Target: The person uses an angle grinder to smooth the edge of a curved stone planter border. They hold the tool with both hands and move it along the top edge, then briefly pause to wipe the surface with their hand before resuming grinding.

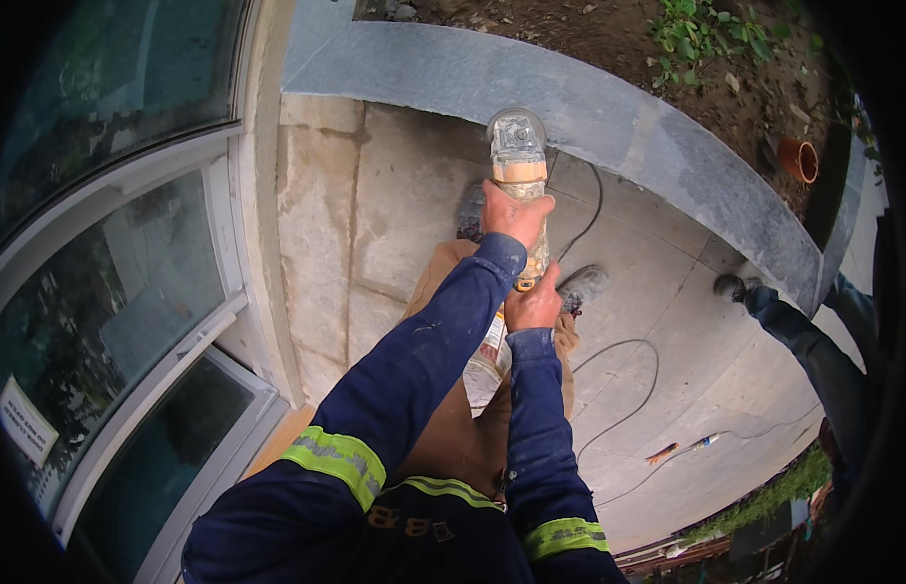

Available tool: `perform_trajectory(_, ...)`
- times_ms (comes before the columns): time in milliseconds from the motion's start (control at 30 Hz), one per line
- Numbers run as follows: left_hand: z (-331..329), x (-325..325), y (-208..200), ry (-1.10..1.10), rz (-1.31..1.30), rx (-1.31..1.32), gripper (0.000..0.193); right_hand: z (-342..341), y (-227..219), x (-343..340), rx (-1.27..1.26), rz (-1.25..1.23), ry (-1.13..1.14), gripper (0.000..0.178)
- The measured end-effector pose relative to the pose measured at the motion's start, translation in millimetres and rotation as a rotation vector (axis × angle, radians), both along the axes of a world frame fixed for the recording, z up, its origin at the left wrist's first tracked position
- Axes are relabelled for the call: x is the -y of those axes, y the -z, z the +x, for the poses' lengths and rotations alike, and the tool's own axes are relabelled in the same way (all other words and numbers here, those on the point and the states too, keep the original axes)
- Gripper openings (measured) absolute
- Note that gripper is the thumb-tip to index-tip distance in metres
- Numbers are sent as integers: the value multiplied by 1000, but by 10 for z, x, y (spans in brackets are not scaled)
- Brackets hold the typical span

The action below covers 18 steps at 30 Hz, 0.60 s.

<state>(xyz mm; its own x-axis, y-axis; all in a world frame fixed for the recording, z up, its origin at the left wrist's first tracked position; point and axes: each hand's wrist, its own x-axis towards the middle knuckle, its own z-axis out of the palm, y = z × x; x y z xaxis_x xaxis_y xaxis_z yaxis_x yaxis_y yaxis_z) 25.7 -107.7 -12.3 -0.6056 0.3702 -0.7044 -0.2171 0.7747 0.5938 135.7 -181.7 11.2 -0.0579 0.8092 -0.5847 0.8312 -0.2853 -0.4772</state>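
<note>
I've got the angle grinder [531, 226] dead centre on the head cam, a bit above the middle, its body pointing away from me and its head sitting over the near edge of that curved grey stone ledge [647, 131]. Can't tell from this angle whether the disc [499, 124] actually touches the stone or if it's spinning. My left hand [514, 212] is up front, fingers wrapped round the dusty body just behind the orange-ish band, thumb out to the right. My right hand [534, 304] has the back end, also clasped on, though most of those fingers are hidden from up here. A dark cable [600, 200] curves down just right of the tool, and there's a white container [487, 368] with a printed label down between my legs. Past the ledge it's brown soil [579, 27] with a leafy green plant [701, 41] and a tipped terracotta pot [796, 161]. Glass panels [146, 268] in pale frames fill the left side, and over on the right you get another person's legs [801, 336], well apart from my hands.
</note>
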Motion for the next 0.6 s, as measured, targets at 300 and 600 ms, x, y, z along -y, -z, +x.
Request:
perform_trajectory(300,22,-111,-111,7,-20,-14,67,-8,-22,-52,49,13,20,72)
perform_trajectory(600,147,-64,-173,26,-22,-21,68,99,-68,14,83,21,32,73)
